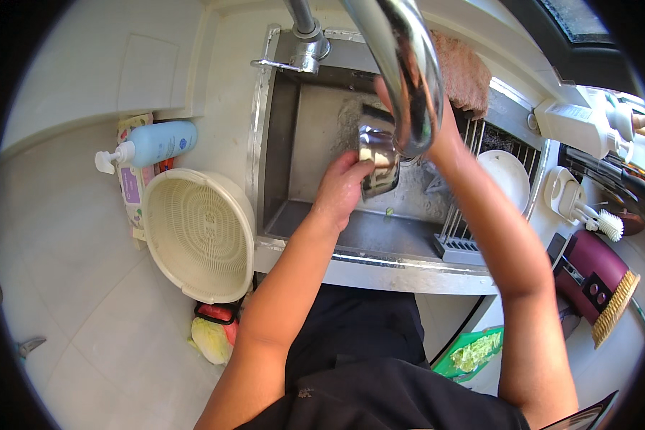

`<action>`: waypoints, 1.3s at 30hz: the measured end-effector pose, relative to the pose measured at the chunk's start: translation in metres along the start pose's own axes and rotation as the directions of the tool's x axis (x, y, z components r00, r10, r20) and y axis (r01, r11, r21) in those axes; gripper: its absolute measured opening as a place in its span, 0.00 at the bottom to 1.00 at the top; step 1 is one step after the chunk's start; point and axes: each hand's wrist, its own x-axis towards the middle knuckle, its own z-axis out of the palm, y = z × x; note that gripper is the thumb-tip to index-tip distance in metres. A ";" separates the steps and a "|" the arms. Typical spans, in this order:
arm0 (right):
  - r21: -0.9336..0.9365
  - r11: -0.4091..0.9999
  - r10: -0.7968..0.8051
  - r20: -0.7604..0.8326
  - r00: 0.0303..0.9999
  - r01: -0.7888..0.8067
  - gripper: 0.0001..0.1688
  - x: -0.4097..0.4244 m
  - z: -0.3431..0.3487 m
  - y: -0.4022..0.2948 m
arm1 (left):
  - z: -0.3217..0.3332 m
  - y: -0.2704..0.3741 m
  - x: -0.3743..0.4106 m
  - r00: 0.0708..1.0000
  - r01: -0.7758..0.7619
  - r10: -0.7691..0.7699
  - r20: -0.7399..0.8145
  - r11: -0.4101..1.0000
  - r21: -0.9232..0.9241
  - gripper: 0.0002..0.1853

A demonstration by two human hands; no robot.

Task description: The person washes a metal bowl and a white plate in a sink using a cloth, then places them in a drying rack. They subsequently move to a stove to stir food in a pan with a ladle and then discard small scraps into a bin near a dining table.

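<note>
My left hand (345, 180) grips the near left edge of a shiny metal container (379, 166), tilted over the stainless steel sink (322, 134). Behind the chrome faucet spout (408, 70), my right hand (384, 95) is mostly hidden at the container's far side, and whether it holds anything cannot be told. The faucet's base and lever (306, 56) stand at the sink's back left. Water lies on the sink floor, where a small green scrap (389, 212) rests near the front. Some clear, crumpled material lies right of the container.
A cream plastic basket (199, 236) and a blue pump bottle (164, 143) sit left of the sink. At its right are a metal dish rack (459, 242), a white plate (504, 174) and a pinkish cloth (462, 70). Chopped greens lie on a green board (467, 355) at lower right.
</note>
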 end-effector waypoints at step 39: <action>0.054 0.948 0.317 -0.049 0.947 -0.314 0.72 -0.280 -0.097 -0.008 | 0.015 -0.016 -0.126 0.672 -0.339 0.739 0.048 0.249 0.907 0.17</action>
